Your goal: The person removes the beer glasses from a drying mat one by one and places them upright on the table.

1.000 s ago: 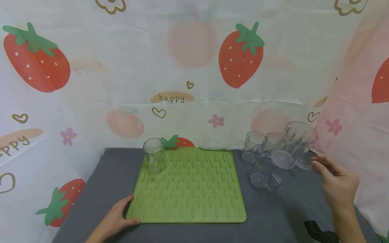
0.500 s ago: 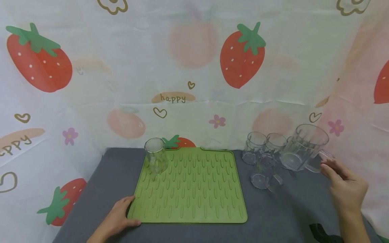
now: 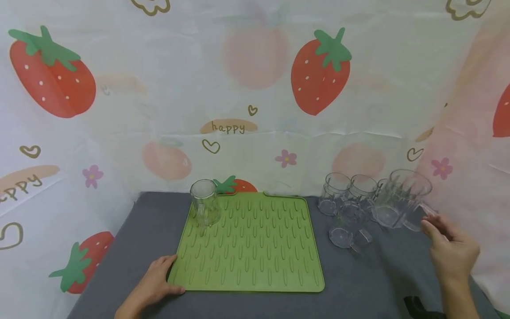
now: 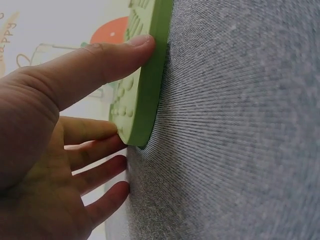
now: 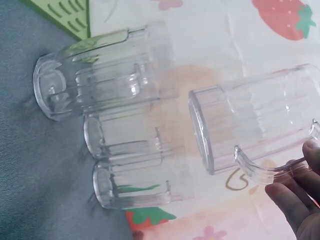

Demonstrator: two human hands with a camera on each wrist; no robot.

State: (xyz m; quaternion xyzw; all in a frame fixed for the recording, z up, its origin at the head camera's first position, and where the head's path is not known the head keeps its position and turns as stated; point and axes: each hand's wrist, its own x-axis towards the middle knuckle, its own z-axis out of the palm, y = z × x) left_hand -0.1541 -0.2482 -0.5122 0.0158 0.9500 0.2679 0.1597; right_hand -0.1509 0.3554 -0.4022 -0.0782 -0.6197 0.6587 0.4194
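My right hand (image 3: 454, 248) pinches the handle of a clear faceted mug (image 3: 410, 195), held upright at the right side of the table. In the right wrist view the mug's base (image 5: 202, 132) is raised well off the grey cloth, and the thumb and fingertips are at its handle (image 5: 257, 175). My left hand (image 3: 153, 283) is at the near left corner of a green ridged mat (image 3: 247, 257). The left wrist view shows its thumb (image 4: 142, 45) on one edge of the mat and its index fingertip touching the other; the remaining fingers are spread and fairly straight.
One clear mug (image 3: 205, 204) stands on the mat's far left corner. Several more clear mugs stand right of the mat, including a front one (image 3: 342, 235) and a back one (image 3: 332, 195). A strawberry-print curtain (image 3: 255, 88) hangs behind the table, with a black object (image 3: 418, 305) at lower right.
My right hand has carried the mug to the right, away from the standing mugs, then slightly lower. My left hand has stayed at the mat's corner.
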